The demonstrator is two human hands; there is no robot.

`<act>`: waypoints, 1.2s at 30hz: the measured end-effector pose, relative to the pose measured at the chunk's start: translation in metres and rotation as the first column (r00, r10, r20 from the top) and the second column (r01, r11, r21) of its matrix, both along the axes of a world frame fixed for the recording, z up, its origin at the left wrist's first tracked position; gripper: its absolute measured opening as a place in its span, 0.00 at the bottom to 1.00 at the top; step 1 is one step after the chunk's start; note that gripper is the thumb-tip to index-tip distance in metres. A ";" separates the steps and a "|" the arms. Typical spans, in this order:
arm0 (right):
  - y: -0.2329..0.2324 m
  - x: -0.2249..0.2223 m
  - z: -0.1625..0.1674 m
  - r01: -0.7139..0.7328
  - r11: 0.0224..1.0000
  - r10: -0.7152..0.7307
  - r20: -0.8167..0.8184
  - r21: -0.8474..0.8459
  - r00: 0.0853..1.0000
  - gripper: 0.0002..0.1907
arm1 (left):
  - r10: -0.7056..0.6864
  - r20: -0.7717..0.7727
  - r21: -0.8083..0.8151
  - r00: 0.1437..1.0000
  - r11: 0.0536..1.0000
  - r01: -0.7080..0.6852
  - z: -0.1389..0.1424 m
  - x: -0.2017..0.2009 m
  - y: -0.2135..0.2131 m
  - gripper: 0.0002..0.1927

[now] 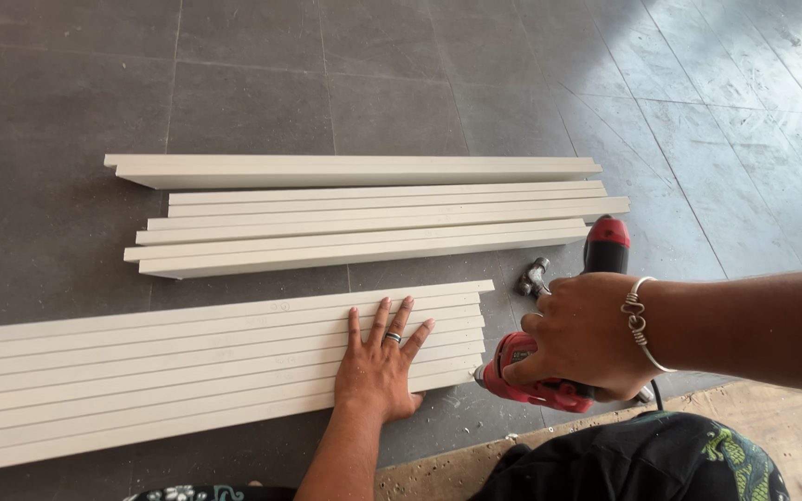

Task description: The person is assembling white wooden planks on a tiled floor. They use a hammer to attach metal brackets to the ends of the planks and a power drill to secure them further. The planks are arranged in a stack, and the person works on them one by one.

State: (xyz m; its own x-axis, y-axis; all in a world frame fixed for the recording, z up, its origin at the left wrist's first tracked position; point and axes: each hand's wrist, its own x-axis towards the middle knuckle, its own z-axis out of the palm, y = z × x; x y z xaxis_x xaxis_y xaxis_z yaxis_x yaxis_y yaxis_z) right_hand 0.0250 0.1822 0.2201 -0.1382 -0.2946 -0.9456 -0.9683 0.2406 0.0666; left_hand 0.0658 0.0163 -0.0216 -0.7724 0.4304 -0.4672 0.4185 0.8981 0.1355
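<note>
The floor [67, 83] is made of big dark grey tiles with thin lines between them, and it looks smooth and a little dusty. On the left lies a row of long white slats [141, 380], flat and straight, packed side by side so they touch and make one wide board shape. They run from the left edge to near the middle. The left hand [380, 357] lies flat on top of these slats near their right end, with the fingers spread wide and pressing down; a dark ring sits on one finger. Farther back on the floor is a second bunch of long white strips [364, 218], some flat and some with a stepped edge, lying close together but apart from the near row. Just to the right of the near slats' end is a red power drill [536, 376] with a black back part, made of hard shiny plastic. Its tip points at the end of the slats, just beside them. The right hand [582, 339] is curled tight around the drill, and a silver wire bracelet [638, 320] hangs on the wrist. A small metal hammer head [533, 276] lies on the floor behind the drill. At the far right the tiles are lighter grey, and a rough brown sheet [791, 427] lies near the bottom corner.
</note>
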 end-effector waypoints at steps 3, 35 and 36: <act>0.001 -0.003 -0.002 0.037 0.999 -0.037 -0.002 -0.021 0.999 0.35 | 0.001 0.008 -0.002 1.000 1.000 -0.001 0.001 -0.001 0.000 0.59; 0.059 0.003 0.004 0.605 0.763 -0.630 -0.047 -0.228 0.775 0.44 | 0.010 0.018 0.007 1.000 1.000 -0.010 0.003 -0.001 0.000 0.59; 0.058 0.004 0.003 0.609 0.764 -0.632 -0.058 -0.213 0.772 0.44 | 0.009 0.016 0.006 1.000 1.000 -0.009 0.003 0.000 0.000 0.59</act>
